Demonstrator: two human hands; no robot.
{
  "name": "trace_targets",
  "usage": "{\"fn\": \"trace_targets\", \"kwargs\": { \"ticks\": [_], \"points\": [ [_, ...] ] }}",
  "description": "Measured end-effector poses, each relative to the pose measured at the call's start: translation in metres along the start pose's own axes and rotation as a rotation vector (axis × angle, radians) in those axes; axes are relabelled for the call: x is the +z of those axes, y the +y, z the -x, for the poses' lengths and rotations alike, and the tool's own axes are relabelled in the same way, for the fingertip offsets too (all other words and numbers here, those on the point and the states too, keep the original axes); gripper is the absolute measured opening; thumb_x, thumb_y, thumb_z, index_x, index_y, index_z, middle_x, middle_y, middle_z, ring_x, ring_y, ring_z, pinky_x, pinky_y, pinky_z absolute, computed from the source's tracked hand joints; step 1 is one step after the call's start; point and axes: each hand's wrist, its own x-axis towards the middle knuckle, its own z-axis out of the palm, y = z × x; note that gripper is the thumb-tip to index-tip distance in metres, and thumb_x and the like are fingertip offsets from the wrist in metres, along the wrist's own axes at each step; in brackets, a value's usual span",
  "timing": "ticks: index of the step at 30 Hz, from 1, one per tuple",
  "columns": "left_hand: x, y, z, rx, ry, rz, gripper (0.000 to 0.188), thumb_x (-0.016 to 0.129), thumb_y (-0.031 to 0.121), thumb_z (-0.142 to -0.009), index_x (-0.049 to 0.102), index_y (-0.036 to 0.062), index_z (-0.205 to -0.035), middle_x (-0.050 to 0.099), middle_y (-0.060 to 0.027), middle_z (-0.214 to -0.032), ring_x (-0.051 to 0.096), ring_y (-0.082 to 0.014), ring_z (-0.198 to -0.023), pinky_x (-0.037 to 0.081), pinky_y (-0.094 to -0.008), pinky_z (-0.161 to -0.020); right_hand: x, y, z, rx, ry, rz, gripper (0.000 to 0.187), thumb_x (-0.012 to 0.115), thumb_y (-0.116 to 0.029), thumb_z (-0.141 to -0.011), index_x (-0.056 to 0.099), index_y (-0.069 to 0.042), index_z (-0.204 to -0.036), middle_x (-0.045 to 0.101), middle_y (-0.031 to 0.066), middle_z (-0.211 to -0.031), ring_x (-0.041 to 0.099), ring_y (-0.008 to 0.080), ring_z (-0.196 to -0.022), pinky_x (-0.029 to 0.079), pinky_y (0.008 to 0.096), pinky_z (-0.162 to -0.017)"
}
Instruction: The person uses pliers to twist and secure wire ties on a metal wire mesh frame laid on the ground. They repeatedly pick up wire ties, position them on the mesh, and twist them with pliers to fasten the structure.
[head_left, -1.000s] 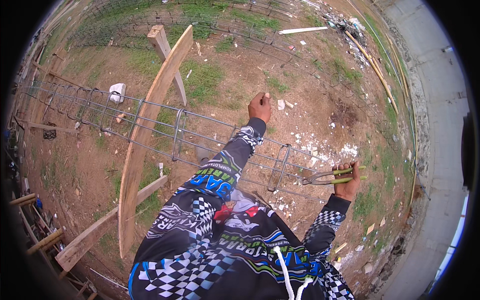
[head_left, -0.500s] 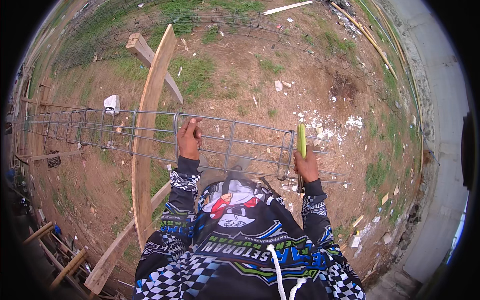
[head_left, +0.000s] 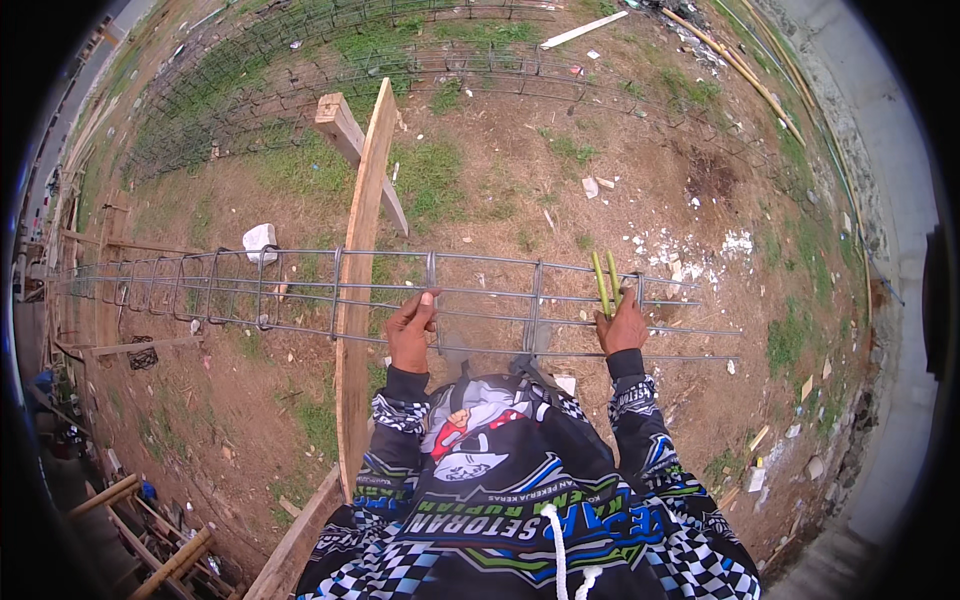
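Note:
A long cage of steel rebar [head_left: 490, 289] with square stirrups runs from left to right in front of me. My left hand [head_left: 410, 335] is at the cage near one stirrup [head_left: 432, 268], thumb and fingertips pressed together; whatever they may hold is too small to make out. My right hand [head_left: 623, 328] grips pincers with yellow-green handles [head_left: 607, 280], which point away from me and stand slightly apart. The pincers' jaws are hidden by the hand. Close by is the cage's last stirrup [head_left: 640, 290], with bare bar ends beyond it.
An upright-edged wooden plank [head_left: 357, 300] crosses under the cage at left, beside a timber post [head_left: 345, 130]. A white block [head_left: 260, 243] lies behind the cage. More rebar cages [head_left: 330, 80] lie on the grass farther off. White rubble [head_left: 665, 250] litters the soil at right.
My view has shifted, so the cage appears farther right. My left hand has come down from the far bar toward me. My right hand has moved left along the cage, and the pincer handles have spread.

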Motion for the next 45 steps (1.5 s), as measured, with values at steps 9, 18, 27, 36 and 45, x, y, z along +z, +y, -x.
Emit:
{"fn": "trace_targets", "kwargs": {
  "ticks": [9,18,27,36,45],
  "points": [
    [0.027,0.018,-0.008,-0.366,-0.303,0.457,0.025,0.067,0.027,-0.096,0.067,0.0058,-0.108,0.071,-0.0036,-0.095,0.069,-0.0185,-0.085,0.052,-0.0318,-0.073,-0.013,-0.114,0.064,-0.322,-0.227,-0.965,0.038,0.076,-0.006,-0.083,0.068,-0.006,-0.120,0.069,0.0119,-0.111,0.068,0.0242,-0.097,0.054,0.0301,-0.081],
    [0.028,0.000,0.020,-0.349,-0.553,-0.156,0.036,0.065,0.040,-0.095,0.072,0.0052,-0.095,0.071,-0.0014,-0.084,0.065,-0.0172,-0.071,0.048,-0.0335,-0.065,0.013,-0.148,0.089,-0.382,0.218,-1.023,0.011,0.060,-0.012,-0.098,0.067,-0.005,-0.103,0.069,0.0091,-0.093,0.066,0.0183,-0.089,0.052,0.0303,-0.080],
    [-0.026,-0.033,-0.028,0.191,-0.198,-1.102,0.040,0.073,0.039,-0.084,0.073,-0.0003,-0.076,0.071,-0.0147,-0.070,0.068,-0.0301,-0.063,0.052,-0.0394,-0.061,0.006,-0.087,0.102,0.195,-0.188,-1.129,0.025,0.052,-0.026,-0.104,0.062,-0.003,-0.107,0.051,-0.0007,-0.066,0.050,0.0063,-0.057,0.045,0.0251,-0.056],
    [-0.058,-0.050,-0.046,-0.032,-0.271,-0.757,0.028,0.071,0.027,-0.087,0.075,-0.0002,-0.086,0.072,-0.0129,-0.072,0.069,-0.0222,-0.061,0.053,-0.0352,-0.060,0.044,-0.035,0.162,-0.147,-0.491,-0.443,0.025,0.061,-0.026,-0.093,0.073,-0.007,-0.103,0.071,0.0194,-0.092,0.067,0.0382,-0.083,0.052,0.0435,-0.075],
    [0.001,-0.020,-0.002,0.427,-0.350,-1.017,0.029,0.075,0.024,-0.083,0.074,0.0026,-0.102,0.072,-0.0140,-0.080,0.069,-0.0250,-0.069,0.052,-0.0346,-0.063,0.110,-0.053,0.154,-0.011,-0.111,-0.442,0.022,0.059,-0.024,-0.093,0.071,-0.008,-0.101,0.069,0.0203,-0.086,0.066,0.0420,-0.084,0.051,0.0493,-0.076]
  ]
}}
